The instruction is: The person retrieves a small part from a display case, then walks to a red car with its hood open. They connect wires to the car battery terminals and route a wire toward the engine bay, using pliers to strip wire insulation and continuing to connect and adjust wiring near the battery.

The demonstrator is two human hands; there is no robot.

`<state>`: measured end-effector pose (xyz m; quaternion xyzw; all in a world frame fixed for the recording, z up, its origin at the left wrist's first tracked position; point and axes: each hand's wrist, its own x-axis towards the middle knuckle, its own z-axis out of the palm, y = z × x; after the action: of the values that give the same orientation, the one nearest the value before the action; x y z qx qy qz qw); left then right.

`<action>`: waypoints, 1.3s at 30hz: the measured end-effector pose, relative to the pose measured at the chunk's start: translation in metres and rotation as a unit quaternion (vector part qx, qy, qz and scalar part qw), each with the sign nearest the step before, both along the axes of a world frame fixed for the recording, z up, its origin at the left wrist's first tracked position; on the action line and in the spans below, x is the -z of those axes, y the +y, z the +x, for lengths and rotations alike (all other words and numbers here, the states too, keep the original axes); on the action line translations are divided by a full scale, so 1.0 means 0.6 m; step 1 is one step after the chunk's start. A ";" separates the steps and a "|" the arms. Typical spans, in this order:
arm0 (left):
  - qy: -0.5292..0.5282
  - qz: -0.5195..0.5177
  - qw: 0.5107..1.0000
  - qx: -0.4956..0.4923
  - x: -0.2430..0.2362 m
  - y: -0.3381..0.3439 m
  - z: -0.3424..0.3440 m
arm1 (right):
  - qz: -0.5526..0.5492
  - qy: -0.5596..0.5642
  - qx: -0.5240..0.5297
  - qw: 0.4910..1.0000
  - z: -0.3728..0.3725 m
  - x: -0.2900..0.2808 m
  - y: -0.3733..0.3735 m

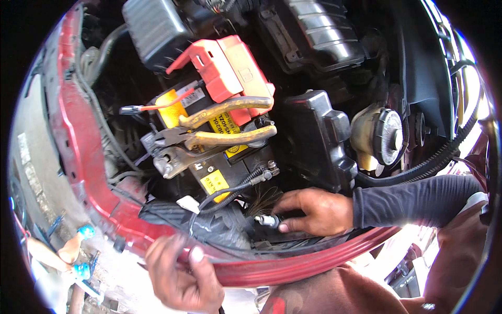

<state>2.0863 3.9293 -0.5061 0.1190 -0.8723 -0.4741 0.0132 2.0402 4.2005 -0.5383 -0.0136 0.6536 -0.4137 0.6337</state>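
My right hand [316, 212] reaches in from the right in a dark sleeve. Between thumb and fingers it pinches a small silvery spark plug [267, 221] with a pale tip. Thin brown strands like wire bristles [264, 200] fan out beside its index finger; what they belong to is hidden. Over the red front edge [251, 273] of the engine bay, my left hand [183, 275] is slightly blurred, its fingers loosely curled and thumb apart, with nothing visible in it. Yellow-handled pliers [219, 125] lie on top of the car battery [212, 166], beyond both hands.
A red plastic cover [230, 70] sits over the battery's far part. Black cables [235, 189] run from its near terminal. A black box [316, 136] and a round-capped reservoir [384, 133] stand to the right. Another person's legs in blue sandals [83, 269] show at lower left.
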 end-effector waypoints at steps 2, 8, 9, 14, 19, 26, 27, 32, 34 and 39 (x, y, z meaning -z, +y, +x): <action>-0.075 0.004 0.996 0.056 -0.027 0.003 -0.018 | 0.001 0.017 0.022 1.000 -0.003 -0.012 -0.010; -0.323 0.084 0.932 0.141 -0.089 0.036 -0.077 | 0.002 0.018 0.012 1.000 -0.011 -0.035 -0.007; -0.354 0.057 0.916 0.180 -0.092 0.047 -0.085 | -0.004 0.013 0.026 1.000 -0.011 -0.038 -0.005; -0.407 0.005 0.847 0.341 -0.077 0.078 -0.129 | 0.000 0.010 0.049 0.999 -0.006 -0.040 0.002; -0.473 0.040 0.801 0.365 -0.040 0.103 -0.135 | -0.021 0.032 0.059 0.998 0.003 -0.027 0.012; -0.531 0.181 0.788 0.252 -0.009 0.118 -0.121 | -0.012 0.027 0.057 0.998 0.008 -0.018 0.017; -0.534 0.195 0.785 0.244 -0.008 0.118 -0.120 | -0.019 0.034 0.056 0.998 0.008 -0.018 0.016; -0.528 0.186 0.785 0.264 -0.002 0.117 -0.122 | -0.013 0.045 0.089 0.995 0.008 -0.021 0.014; -0.539 0.197 0.776 0.263 0.000 0.115 -0.125 | -0.020 0.057 0.100 0.993 0.008 -0.021 0.013; -0.555 0.226 0.759 0.253 0.010 0.111 -0.128 | -0.012 0.066 0.093 0.993 0.006 -0.016 0.010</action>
<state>2.0095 3.9958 -0.5119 0.1356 -0.5922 -0.4945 -0.6216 2.0439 4.2067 -0.5285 0.0125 0.6878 -0.4767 0.5473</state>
